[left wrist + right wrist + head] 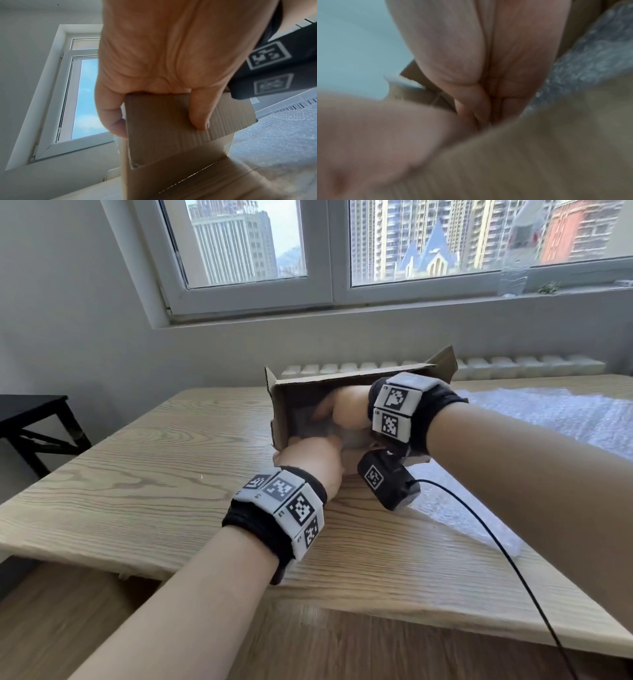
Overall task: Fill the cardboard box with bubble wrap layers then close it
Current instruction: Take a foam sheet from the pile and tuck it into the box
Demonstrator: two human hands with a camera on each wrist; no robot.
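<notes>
Brown ribbed cardboard box (301, 392) on pale wood-grain table (137, 474), tipped so open mouth faces near side; long side runs L to R. L hand (313, 460) pinches near flap (164, 121), thumb on front. R hand (346, 412) inside box on bumpy clear bubble wrap (590, 56); fingers hidden, can't tell grip. More wrap sheet (548, 419) lies flat to R.

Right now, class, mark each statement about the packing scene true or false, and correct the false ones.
1. The cardboard box sits on a wooden table. True.
2. The left hand holds a box flap. True.
3. The right hand rests flat on the table. False: it reaches inside the box.
4. The box is closed. False: its flaps stand open.
5. A bubble wrap sheet lies right of the box. True.
</notes>
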